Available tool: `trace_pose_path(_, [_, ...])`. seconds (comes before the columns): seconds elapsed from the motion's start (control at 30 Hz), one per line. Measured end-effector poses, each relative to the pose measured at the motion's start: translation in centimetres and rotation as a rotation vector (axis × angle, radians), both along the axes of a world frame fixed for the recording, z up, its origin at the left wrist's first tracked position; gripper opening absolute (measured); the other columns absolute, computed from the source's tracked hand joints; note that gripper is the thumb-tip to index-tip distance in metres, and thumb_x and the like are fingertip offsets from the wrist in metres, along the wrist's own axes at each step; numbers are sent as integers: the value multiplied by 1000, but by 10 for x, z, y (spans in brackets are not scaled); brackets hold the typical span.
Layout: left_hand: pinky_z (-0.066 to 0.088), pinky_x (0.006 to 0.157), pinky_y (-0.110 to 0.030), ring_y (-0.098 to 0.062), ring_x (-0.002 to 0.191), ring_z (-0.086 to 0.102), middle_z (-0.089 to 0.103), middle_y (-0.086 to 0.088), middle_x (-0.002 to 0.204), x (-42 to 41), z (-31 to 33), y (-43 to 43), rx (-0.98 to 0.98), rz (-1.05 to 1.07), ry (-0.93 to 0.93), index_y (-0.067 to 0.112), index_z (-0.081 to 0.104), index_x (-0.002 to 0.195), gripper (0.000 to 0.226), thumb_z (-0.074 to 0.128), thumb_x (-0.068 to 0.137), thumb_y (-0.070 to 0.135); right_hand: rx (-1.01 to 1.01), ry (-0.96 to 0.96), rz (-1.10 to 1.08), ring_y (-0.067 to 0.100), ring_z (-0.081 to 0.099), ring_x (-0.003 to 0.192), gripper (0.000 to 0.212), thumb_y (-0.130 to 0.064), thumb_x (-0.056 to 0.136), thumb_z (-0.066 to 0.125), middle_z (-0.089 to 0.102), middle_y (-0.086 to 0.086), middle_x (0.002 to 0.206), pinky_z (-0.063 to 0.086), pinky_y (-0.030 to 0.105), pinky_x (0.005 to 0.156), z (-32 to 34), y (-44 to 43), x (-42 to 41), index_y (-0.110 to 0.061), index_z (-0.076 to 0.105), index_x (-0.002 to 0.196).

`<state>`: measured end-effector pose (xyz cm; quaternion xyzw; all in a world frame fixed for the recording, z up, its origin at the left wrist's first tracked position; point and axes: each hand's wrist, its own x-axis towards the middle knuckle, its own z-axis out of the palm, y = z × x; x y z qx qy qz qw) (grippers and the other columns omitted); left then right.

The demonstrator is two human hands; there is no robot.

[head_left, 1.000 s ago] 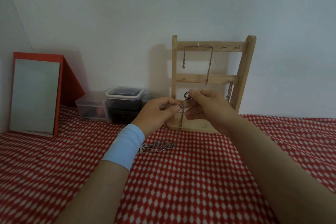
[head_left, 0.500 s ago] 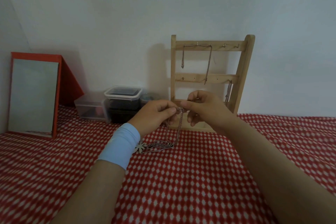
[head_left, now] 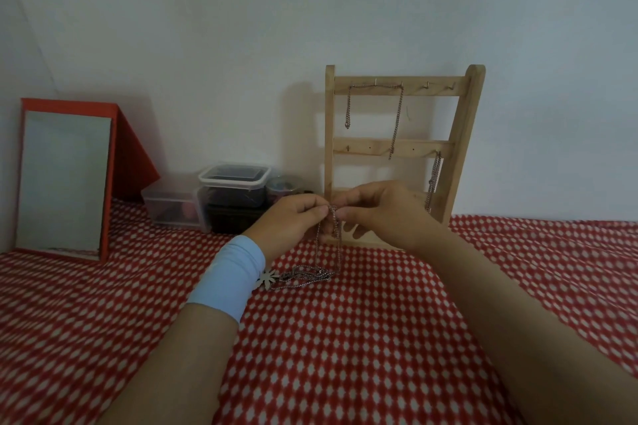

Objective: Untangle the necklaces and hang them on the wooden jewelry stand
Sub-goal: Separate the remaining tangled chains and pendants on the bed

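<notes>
While both my left hand (head_left: 293, 221) and right hand (head_left: 383, 214) pinched the chain (head_left: 333, 235), yanking risked tightening the tangle (head_left: 303, 278).

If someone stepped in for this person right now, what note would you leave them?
Left hand and right hand both pinch the top of a necklace; its strands hang down to a tangled pile with a flower pendant on the red cloth.
Done: a draped chain on the wooden stand's top rail, a second chain at the middle rail's right end.
Left: free the necklace, hang it on a spare hook, then the rest.
</notes>
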<state>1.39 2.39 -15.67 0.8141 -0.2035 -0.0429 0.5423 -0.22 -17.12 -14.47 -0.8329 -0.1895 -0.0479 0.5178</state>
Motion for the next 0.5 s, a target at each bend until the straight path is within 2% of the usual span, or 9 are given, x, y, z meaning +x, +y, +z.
trace_pose_path(0.07, [51,88,-30,-14,86,67,72,2,86,0,1,-1,69,58,-27,12,72,94,27,50,100,26,-7,-1,-19,11,71,73,10,-15,89,74,79,-3,85,61,25,66,-1,2,0,-22,79,95])
trace_pose_path(0.17, [50,86,-29,-12,83,67,73,1,84,-2,1,-5,78,70,-12,18,72,92,25,50,100,27,-53,1,-86,10,67,65,1,-21,87,77,77,-4,77,60,25,61,-3,4,1,-21,78,86])
trace_pose_path(0.3, [51,92,-29,-10,96,65,70,4,100,0,0,-9,12,130,-62,22,67,100,12,54,98,23,-56,17,-97,11,65,61,12,-25,93,71,76,0,79,60,30,62,-5,5,0,-15,77,91])
trace_pose_path(0.4, [51,88,-27,-9,91,64,69,5,94,0,-1,-7,-12,172,-145,22,65,93,8,61,94,28,-20,53,-79,13,66,60,18,-23,99,64,74,6,90,60,36,62,-6,7,-1,-8,73,97])
trace_pose_path(0.5, [49,80,-19,-1,84,66,72,12,85,-3,1,-4,65,139,-188,27,73,87,13,67,88,38,76,123,-57,15,65,59,20,-21,98,65,74,8,92,58,34,57,-7,7,-2,-2,72,100])
